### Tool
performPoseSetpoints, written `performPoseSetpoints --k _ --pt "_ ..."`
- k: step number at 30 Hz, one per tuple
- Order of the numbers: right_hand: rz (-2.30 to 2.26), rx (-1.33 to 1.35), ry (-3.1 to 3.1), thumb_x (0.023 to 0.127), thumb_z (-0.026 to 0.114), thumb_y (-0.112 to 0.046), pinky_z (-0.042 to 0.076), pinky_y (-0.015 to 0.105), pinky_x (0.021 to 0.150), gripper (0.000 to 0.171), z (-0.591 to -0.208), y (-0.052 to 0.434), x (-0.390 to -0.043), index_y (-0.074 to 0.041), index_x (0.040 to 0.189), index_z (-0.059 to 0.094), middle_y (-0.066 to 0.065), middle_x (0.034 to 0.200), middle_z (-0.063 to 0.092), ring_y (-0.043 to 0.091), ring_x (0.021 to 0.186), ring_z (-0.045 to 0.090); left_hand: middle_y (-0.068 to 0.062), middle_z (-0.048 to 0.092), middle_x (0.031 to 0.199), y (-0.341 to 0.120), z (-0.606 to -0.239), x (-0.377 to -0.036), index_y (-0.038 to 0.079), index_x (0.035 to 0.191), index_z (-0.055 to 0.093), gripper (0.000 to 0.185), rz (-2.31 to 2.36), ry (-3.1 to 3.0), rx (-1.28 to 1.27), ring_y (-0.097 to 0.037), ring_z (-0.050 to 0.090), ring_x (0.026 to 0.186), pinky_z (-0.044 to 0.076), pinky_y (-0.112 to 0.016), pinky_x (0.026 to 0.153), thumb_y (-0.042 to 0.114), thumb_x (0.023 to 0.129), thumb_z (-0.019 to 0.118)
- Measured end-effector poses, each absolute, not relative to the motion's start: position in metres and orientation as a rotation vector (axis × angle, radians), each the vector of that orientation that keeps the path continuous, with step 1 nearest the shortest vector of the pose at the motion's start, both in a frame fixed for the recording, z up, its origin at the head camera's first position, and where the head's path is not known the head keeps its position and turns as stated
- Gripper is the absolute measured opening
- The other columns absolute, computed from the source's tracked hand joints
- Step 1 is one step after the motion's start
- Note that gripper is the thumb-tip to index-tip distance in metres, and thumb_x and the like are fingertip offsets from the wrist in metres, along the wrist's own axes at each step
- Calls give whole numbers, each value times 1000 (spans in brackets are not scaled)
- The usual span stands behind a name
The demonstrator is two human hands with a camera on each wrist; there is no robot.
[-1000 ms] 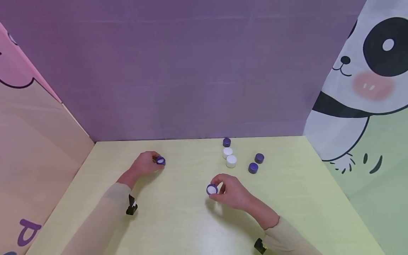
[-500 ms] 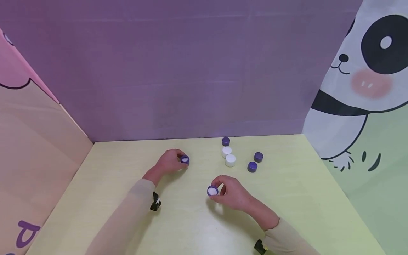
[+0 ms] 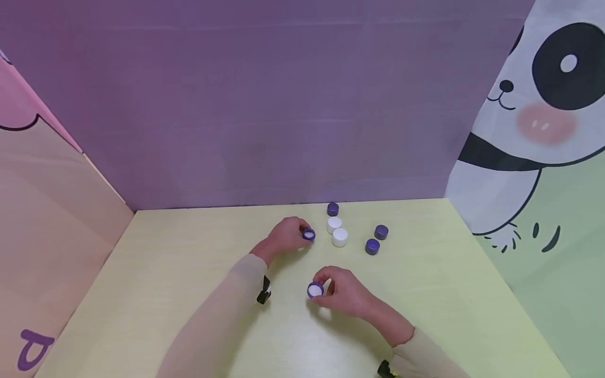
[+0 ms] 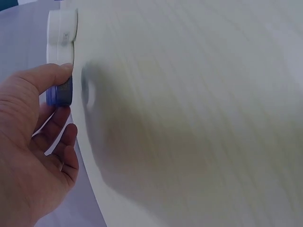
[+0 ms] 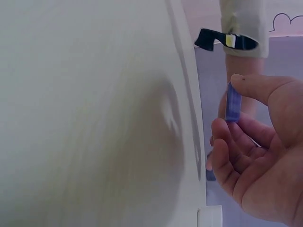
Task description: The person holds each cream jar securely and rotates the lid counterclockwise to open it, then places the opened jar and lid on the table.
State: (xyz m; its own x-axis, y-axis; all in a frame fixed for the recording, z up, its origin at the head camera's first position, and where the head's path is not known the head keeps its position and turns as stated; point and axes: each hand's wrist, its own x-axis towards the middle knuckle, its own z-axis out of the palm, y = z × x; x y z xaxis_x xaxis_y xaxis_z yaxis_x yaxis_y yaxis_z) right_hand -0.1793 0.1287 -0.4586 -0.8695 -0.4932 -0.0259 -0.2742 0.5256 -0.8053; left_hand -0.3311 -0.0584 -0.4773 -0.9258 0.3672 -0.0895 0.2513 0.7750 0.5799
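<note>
My left hand [image 3: 287, 234] pinches a small purple bottle cap [image 3: 309, 234] between thumb and fingers, just left of two white caps. In the left wrist view that purple cap [image 4: 59, 93] hangs above the table, with a white cap [image 4: 62, 26] behind it. Nearer the front, my right hand [image 3: 347, 292] holds another purple bottle cap [image 3: 315, 290] raised and tilted, its white inside showing. The right wrist view has this cap [image 5: 233, 103] edge-on between the thumb and a finger.
Two white caps [image 3: 340, 238] [image 3: 334, 225] sit close together, with a purple cap [image 3: 333, 209] behind them near the back edge. Two more purple caps [image 3: 372, 247] [image 3: 381, 232] stand to their right. A purple wall [image 3: 283, 105] borders the pale table [image 3: 449, 294] at the back.
My left hand has moved right across the table with its purple cap, ending near the white caps. My right hand with its cap has shifted slightly toward the front.
</note>
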Motion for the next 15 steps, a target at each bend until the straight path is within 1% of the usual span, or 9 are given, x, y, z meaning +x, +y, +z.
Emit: performPoseSetpoints --k 5,9,15 --pt "-1249 -657 2489 82 80 -15 47 24 56 26 -463 130 -176 -12 101 64 -2 94 60 16 62 56 -1 65 99 -45 -480 -337 6 113 69 38 827 2768 517 -18 57 91 47 -34 92 23 81 81" --pt "-1224 -633 2483 82 80 -17 48 24 57 26 -466 131 -176 -14 102 64 -4 94 60 14 62 55 -1 65 98 -39 -481 -340 6 112 70 36 852 2746 527 -18 56 90 47 -32 91 22 81 80" --pt "-1221 -640 2478 82 79 -17 49 24 60 26 -470 131 -176 -13 103 64 -4 95 61 10 63 55 -1 66 96 -32 -483 -343 5 111 70 34 882 2711 548 -18 56 88 47 -31 89 19 82 80"
